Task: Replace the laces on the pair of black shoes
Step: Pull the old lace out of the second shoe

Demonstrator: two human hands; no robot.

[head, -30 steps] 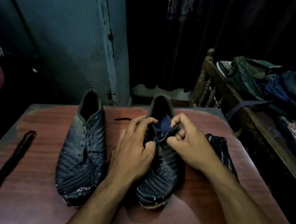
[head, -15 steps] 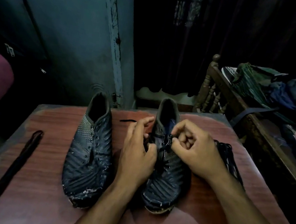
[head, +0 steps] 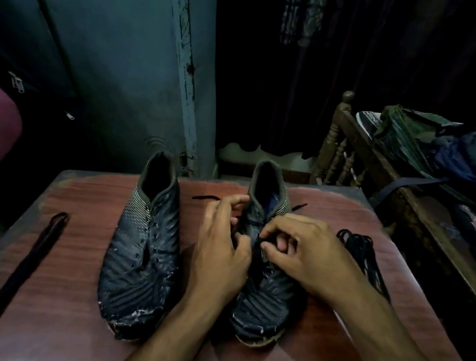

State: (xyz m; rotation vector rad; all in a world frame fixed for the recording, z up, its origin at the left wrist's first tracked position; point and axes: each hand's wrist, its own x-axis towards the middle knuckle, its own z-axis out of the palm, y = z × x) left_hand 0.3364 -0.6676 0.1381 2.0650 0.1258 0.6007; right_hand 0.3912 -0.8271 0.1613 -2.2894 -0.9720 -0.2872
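Shoes are stood side by side on the bench [head: 65, 293]; the right shoe [head: 265, 302] is held by the left hand [head: 219, 255], fingers curled at its eyelets. Its lace [head: 260, 242] is pinched by the right hand [head: 302, 255]. The left shoe [head: 143, 249] is untouched. Spare laces [head: 364, 258] lie nearby.

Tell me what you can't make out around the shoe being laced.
Head view only:
- Eyelets of the right shoe: covered by the left hand and right hand.
- Lace at the right hand's fingertips: too dark to trace.
- Bundle of laces: partly behind the right forearm.
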